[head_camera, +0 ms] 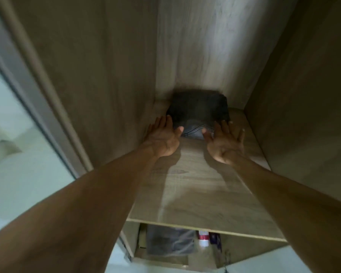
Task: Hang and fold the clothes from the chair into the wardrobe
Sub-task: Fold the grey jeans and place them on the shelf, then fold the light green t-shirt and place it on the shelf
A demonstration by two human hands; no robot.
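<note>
A folded pair of dark grey jeans lies at the back of a wooden wardrobe shelf, against the rear wall. My left hand is at the jeans' front left corner, fingers spread, its fingertips against the fabric. My right hand is at the front right corner, also spread flat with fingers apart and palm toward me. Neither hand grips the jeans. The image is blurred by motion.
Wooden side walls close in the shelf on both sides. A grey sliding-door frame runs along the left. Below the shelf, a lower compartment holds a grey folded garment, a red and white bottle and a dark box.
</note>
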